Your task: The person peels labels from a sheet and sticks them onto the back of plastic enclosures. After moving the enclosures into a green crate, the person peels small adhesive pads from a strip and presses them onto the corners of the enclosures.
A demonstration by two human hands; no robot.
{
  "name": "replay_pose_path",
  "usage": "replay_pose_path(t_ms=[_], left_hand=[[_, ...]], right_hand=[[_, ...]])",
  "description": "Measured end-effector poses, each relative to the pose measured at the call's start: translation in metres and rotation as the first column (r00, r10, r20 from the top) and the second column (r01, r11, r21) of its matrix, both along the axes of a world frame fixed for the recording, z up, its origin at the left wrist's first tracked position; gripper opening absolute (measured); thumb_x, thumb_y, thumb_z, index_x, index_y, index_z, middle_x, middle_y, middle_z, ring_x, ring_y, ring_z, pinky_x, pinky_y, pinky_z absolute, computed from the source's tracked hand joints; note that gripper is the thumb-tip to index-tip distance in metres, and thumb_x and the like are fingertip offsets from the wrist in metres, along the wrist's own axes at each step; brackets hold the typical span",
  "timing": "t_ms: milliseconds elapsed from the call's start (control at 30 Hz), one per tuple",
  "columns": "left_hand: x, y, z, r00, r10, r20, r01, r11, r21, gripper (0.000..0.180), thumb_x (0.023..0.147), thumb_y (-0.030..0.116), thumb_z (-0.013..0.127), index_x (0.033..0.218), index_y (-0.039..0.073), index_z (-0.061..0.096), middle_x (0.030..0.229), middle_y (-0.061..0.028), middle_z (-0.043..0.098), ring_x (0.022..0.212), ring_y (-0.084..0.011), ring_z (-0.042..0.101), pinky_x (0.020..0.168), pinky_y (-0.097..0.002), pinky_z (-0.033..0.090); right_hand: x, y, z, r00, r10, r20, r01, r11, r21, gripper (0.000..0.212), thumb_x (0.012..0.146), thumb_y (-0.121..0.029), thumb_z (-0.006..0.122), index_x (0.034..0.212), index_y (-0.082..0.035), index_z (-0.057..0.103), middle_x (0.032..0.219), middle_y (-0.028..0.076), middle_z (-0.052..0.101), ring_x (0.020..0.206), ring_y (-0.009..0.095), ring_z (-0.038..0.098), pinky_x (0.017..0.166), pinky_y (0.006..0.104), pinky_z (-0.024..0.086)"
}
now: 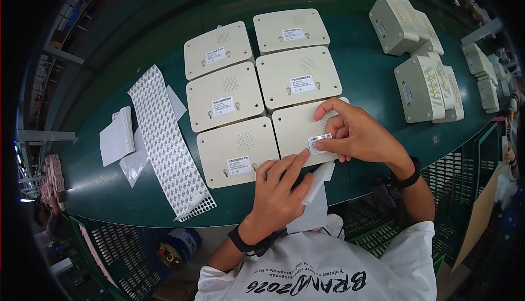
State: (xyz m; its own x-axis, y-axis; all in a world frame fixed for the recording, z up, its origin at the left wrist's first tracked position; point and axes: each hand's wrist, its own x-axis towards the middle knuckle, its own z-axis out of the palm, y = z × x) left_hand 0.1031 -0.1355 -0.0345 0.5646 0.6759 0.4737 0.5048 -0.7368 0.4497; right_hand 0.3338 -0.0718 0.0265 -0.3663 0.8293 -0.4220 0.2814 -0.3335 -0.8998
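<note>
My right hand [350,137] pinches a small white printed label [319,142] between thumb and fingers, at the lower part of a cream plastic housing [292,120], the nearest one in the right column. The label lies against the housing's face; whether all of it touches is hidden by my fingers. My left hand [279,191] reaches up from below, one fingertip by the label's lower left edge, other fingers over the neighbouring housing [219,148]. A folded white paper sheet [311,213] hangs at my left thumb, apparently held there; the grip is partly hidden.
Several more cream housings [224,93] with labels lie in two columns on the green table [355,60]. Left of them are a long patterned sticker sheet [161,137], white papers [116,139] and a clear bag [134,161]. Upright housings [421,88] stand at right, by green crates [454,164].
</note>
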Motion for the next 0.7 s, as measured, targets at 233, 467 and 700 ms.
replay_pose_path(t_ms=[233,467,700], left_hand=[[0.0007,0.0001,-0.0014,1.0,0.004,0.004,-0.004,1.0,0.013,0.038,0.056,0.006,0.068,0.095,0.004,0.072,0.135,-0.0185,0.062,0.114,-0.0311,0.06,0.092,-0.0442,0.039],[0.0006,-0.0002,-0.0018,1.0,0.006,0.005,-0.006,1.0,0.012,0.038,0.057,0.006,0.068,0.095,0.004,0.072,0.135,-0.0182,0.062,0.113,-0.0309,0.06,0.092,-0.0441,0.039],[0.0009,-0.0004,0.0025,1.0,0.006,-0.008,-0.006,1.0,-0.004,0.031,0.065,0.002,0.07,0.095,0.004,0.068,0.137,-0.0176,0.06,0.116,-0.0293,0.059,0.09,-0.0441,0.042]], right_hand=[[0.0001,0.001,0.0017,1.0,0.013,0.004,-0.013,1.0,0.004,0.042,0.088,-0.001,0.075,0.118,-0.005,0.047,0.066,0.001,0.056,0.051,0.007,0.055,0.045,0.0224,0.038],[0.0002,0.0009,0.0004,1.0,0.018,0.005,-0.018,1.0,0.011,0.041,0.088,-0.001,0.076,0.117,-0.005,0.047,0.066,0.001,0.056,0.051,0.007,0.055,0.045,0.0224,0.038],[-0.0011,0.0006,0.0009,1.0,0.012,0.026,-0.012,1.0,0.018,0.04,0.088,-0.001,0.075,0.116,-0.004,0.048,0.066,0.001,0.056,0.051,0.007,0.055,0.045,0.0227,0.037]])
